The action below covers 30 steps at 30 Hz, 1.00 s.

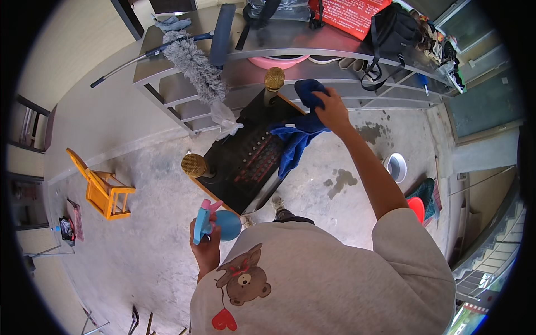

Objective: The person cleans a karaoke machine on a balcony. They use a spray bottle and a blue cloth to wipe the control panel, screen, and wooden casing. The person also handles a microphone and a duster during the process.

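In my left hand (206, 251) is a light blue spray bottle (228, 226) with a pink trigger, held near my body at the lower left. My right hand (333, 111) grips a blue cloth (291, 144); part of it is bunched at my fingers and the rest hangs down over the panel's right side. Before me stands a black karaoke speaker (234, 153), its top panel covered with rows of knobs (260, 161). Two microphones with gold mesh heads stand in it, one at the near left corner (194, 166) and one at the far end (274, 79).
Beyond the speaker runs a metal shelf table (289, 46) bearing a grey fluffy duster (194, 67), a red bag (351, 16) and a black bag (389, 31). A yellow wooden chair (106, 190) stands left; a white bucket (395, 167) and wet patches (343, 180) lie right.
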Each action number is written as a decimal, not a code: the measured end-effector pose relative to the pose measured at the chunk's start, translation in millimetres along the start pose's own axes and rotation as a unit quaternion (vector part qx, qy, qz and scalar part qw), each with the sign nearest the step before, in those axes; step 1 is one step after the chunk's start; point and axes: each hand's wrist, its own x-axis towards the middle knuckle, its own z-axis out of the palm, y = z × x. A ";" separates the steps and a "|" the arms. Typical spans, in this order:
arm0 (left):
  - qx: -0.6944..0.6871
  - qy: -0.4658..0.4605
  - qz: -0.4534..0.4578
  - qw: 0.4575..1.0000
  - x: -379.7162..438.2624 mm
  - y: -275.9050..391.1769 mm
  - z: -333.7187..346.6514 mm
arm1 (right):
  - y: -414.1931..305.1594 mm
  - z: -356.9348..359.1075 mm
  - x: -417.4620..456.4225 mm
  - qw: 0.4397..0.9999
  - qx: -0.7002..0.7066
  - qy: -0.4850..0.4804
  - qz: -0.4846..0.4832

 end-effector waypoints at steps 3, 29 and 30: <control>-0.005 -0.044 0.021 0.999 7.9 2.2 8.1 | 7.8 31.6 -19.1 0.982 -0.149 -0.103 -0.047; 0.008 -0.215 0.266 0.940 186.5 9.6 241.4 | 94.0 23.8 -206.3 0.940 -0.012 -0.294 0.174; 0.003 -0.204 0.258 0.944 189.1 5.8 246.1 | 96.0 24.4 -209.6 0.938 0.006 -0.296 0.181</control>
